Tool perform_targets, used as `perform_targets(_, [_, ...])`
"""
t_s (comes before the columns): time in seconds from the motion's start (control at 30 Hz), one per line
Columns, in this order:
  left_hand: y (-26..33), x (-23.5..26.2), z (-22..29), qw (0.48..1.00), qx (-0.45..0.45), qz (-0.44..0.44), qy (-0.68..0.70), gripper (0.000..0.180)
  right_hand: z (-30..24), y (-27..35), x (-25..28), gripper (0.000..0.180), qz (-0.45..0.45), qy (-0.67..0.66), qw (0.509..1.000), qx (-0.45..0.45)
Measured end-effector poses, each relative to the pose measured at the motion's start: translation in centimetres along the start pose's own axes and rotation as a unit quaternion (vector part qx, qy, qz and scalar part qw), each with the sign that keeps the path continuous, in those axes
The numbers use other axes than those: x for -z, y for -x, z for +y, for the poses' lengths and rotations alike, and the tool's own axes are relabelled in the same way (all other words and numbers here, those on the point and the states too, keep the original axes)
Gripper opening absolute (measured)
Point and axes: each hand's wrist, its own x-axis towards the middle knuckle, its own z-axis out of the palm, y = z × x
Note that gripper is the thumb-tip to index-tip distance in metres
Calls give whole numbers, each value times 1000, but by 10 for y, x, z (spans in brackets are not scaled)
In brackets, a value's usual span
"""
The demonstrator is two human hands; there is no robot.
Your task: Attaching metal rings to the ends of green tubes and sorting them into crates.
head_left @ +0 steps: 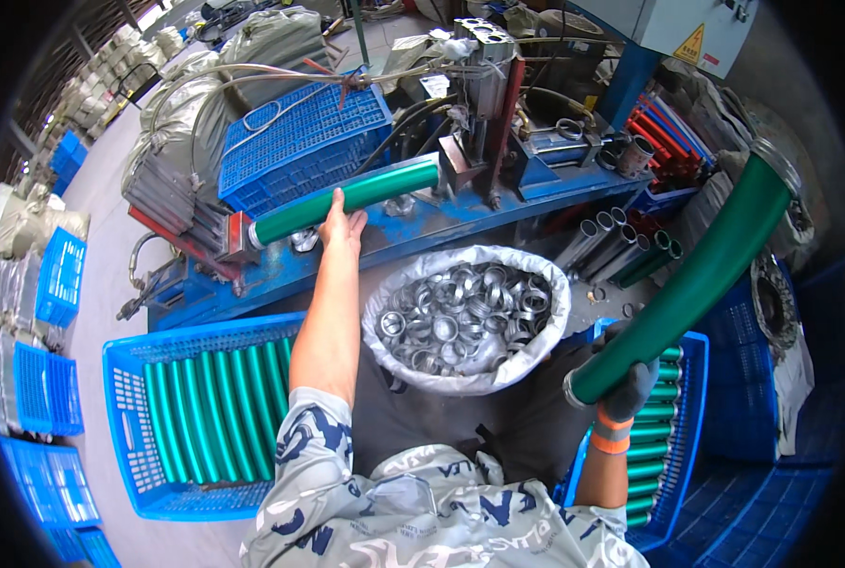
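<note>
While the left hand (344,224) is touching one tube (387,186), grip unclear, the right hand (631,386) is clasping a stiff-looking tube (695,283) near one end.

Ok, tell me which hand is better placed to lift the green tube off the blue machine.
Probably the left hand: it is at the green tube on the blue machine and holds nothing else. The right hand, gloved, is farther away, its grip taken up by a second green tube.

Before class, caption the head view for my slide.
Left grip on a green tube at a blue machine; gloved right grip holding another.
</note>
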Motion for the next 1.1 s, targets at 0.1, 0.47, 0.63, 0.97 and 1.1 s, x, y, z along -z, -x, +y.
perform_targets(0.1, [3, -12, -6, 1000, 6, 21, -22, 76, -1, 13, 0, 75, 16, -11, 1000, -23])
perform_targets(0.47, [8, -12, -8, 1000, 1, 22, -21, 68, 15, 38, 26, 68, 56, 35, 995, -71])
perform_targets(0.63, [-3, 2, 10, 999, -26, 28, 7, 73, 7, 47, 52, 59, 97, 34, 991, -85])
perform_targets(0.97, [119, 37, 34, 979, 1, -158, 126, 50, -7, 81, 330, 39, 332, 437, 836, 11])
perform_targets(1.1, [177, 86, 39, 986, 41, -96, 132, 65, 1, 107, 385, 54, 450, 326, 825, -102])
